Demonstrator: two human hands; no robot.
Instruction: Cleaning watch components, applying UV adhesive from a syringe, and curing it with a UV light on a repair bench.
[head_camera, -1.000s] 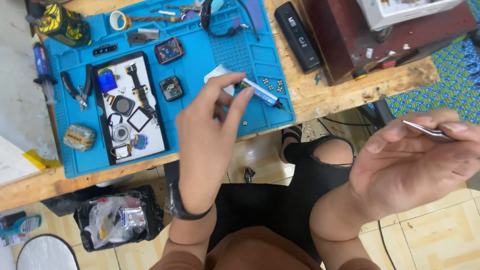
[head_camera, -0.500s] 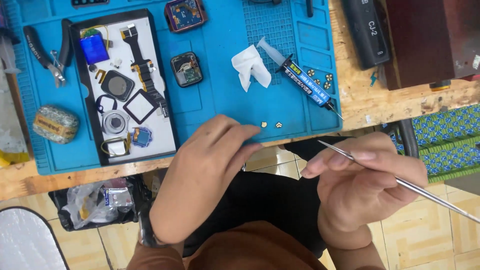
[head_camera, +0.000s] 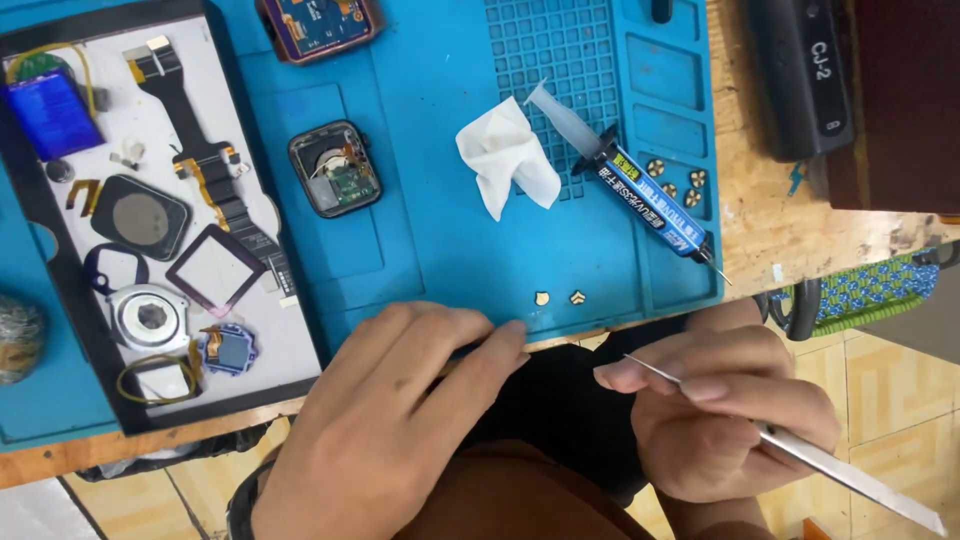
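Your left hand (head_camera: 400, 420) rests loosely curled, empty, at the blue silicone work mat (head_camera: 440, 250)'s near edge; your right fingers (head_camera: 700, 385) pinch slim steel tweezers (head_camera: 790, 450)—the opened square watch case (head_camera: 335, 168) lies mid-mat, still unassembled.

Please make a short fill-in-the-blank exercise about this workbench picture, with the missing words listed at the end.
1. The right hand holds metal ____.
2. The left hand rests its fingers on the near edge of the ____ mat.
3. The crumpled white tissue lies beside a ____.

Missing words: tweezers; blue; syringe
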